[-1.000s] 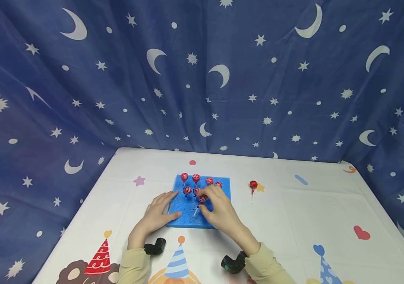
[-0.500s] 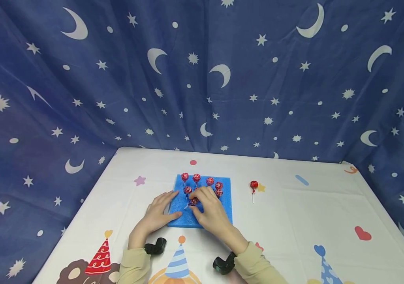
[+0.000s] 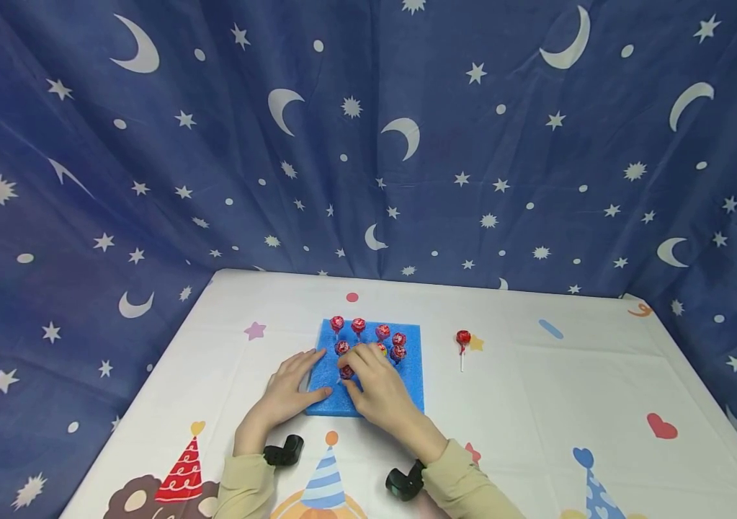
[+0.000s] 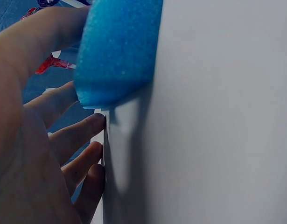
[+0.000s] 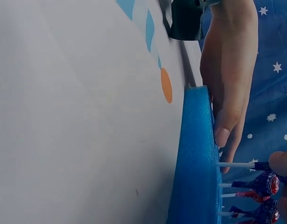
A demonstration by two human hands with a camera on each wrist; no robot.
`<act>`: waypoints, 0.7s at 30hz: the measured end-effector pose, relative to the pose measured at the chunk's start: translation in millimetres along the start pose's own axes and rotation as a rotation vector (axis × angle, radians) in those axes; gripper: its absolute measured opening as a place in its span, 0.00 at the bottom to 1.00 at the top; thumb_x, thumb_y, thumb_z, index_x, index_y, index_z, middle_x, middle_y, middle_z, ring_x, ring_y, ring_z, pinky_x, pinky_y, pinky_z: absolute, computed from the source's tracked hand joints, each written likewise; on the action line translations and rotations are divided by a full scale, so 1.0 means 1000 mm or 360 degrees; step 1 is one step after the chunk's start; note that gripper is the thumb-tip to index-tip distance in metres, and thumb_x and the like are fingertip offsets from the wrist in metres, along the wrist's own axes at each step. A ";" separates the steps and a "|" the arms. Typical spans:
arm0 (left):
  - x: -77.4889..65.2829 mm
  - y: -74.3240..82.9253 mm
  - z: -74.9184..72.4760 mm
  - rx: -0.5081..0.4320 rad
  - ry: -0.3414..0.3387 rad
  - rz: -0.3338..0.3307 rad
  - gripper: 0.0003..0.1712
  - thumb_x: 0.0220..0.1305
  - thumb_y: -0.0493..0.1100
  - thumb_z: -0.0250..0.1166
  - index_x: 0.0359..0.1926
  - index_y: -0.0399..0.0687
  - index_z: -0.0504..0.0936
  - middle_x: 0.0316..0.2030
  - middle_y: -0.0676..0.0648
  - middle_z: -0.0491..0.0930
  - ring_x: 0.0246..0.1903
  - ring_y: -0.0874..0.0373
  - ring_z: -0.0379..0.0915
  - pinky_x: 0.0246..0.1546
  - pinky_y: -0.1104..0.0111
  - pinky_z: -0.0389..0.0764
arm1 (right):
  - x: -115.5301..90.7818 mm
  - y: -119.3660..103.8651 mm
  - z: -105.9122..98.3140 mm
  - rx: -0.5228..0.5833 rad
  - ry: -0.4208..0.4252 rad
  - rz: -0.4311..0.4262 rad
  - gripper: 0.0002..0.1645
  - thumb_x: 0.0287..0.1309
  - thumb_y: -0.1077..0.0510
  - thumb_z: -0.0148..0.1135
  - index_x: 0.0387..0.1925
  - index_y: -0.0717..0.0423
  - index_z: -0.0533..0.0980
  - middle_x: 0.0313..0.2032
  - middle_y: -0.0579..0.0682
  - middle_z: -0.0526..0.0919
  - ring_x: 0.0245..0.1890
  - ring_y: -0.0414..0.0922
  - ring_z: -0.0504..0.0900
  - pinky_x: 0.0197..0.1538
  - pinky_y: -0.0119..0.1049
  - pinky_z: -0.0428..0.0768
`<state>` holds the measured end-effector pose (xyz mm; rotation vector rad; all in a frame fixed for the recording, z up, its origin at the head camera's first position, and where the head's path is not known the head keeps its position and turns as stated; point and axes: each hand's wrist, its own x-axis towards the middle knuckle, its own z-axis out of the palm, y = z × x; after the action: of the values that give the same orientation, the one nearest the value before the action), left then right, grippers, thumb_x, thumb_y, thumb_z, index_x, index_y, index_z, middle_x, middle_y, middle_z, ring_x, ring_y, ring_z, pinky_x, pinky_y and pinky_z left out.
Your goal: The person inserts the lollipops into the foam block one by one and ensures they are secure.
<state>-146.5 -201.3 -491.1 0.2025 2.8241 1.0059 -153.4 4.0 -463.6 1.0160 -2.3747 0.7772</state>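
Observation:
A square blue foam block (image 3: 400,400) lies flat on the table, with several red-wrapped lollipops (image 3: 358,326) upright in its back half. My left hand (image 3: 287,389) rests against the block's left side, fingers spread and fairly straight, thumb on its top. With thumb and fingertips my right hand (image 3: 377,386) pinches a lollipop (image 3: 346,372) over the block's middle left. In the right wrist view the white stick (image 5: 236,164) of that lollipop meets the foam's surface; how deep it sits I cannot tell. The right hand hides part of the front row.
One loose lollipop (image 3: 463,337) lies on the white, party-printed tablecloth (image 3: 569,404) to the block's right. A dark blue curtain (image 3: 368,180) with moons and stars hangs behind the table. Each wrist wears a black camera (image 3: 405,484).
My right hand has moved left with the lollipop, whose stick has gone from slanted to closer to upright at the foam. Lollipops at the block's right came into sight. The left hand stays put.

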 end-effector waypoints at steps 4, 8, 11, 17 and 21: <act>-0.001 0.000 0.001 -0.0023 0.0016 0.0021 0.43 0.58 0.58 0.65 0.72 0.56 0.61 0.73 0.42 0.58 0.74 0.39 0.45 0.66 0.34 0.49 | 0.003 -0.001 0.002 -0.0039 -0.0014 -0.0029 0.18 0.49 0.64 0.71 0.43 0.50 0.77 0.42 0.42 0.79 0.46 0.39 0.74 0.52 0.31 0.79; -0.003 0.001 0.001 -0.0018 0.0082 0.0082 0.43 0.56 0.60 0.65 0.71 0.56 0.63 0.71 0.40 0.61 0.72 0.37 0.48 0.63 0.32 0.52 | 0.005 -0.003 0.004 -0.0048 -0.0014 -0.0057 0.18 0.50 0.64 0.70 0.43 0.49 0.77 0.45 0.44 0.79 0.47 0.40 0.75 0.52 0.32 0.80; -0.004 0.002 0.000 -0.0018 0.0096 0.0095 0.43 0.56 0.60 0.65 0.70 0.55 0.64 0.70 0.40 0.62 0.71 0.37 0.49 0.62 0.31 0.52 | 0.005 -0.004 0.006 -0.0055 -0.0022 -0.0070 0.19 0.50 0.64 0.70 0.44 0.48 0.77 0.46 0.45 0.78 0.47 0.41 0.75 0.52 0.32 0.80; -0.002 0.001 0.000 -0.0005 0.0011 0.0030 0.42 0.58 0.59 0.65 0.71 0.55 0.62 0.72 0.42 0.59 0.73 0.38 0.45 0.66 0.33 0.50 | 0.006 -0.005 0.010 -0.0095 -0.0030 -0.0080 0.21 0.50 0.64 0.70 0.46 0.50 0.75 0.44 0.43 0.78 0.44 0.39 0.75 0.51 0.30 0.78; -0.001 0.001 -0.001 0.0012 -0.0001 0.0019 0.43 0.58 0.58 0.65 0.72 0.56 0.61 0.73 0.42 0.58 0.73 0.39 0.45 0.66 0.34 0.51 | 0.006 -0.004 0.012 -0.0150 -0.0018 -0.0093 0.19 0.49 0.63 0.70 0.42 0.49 0.73 0.41 0.42 0.78 0.42 0.38 0.75 0.54 0.31 0.78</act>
<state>-145.9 -201.2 -489.7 0.2211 2.8296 0.9976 -156.3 -9.5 -467.8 1.0480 -2.3564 0.6336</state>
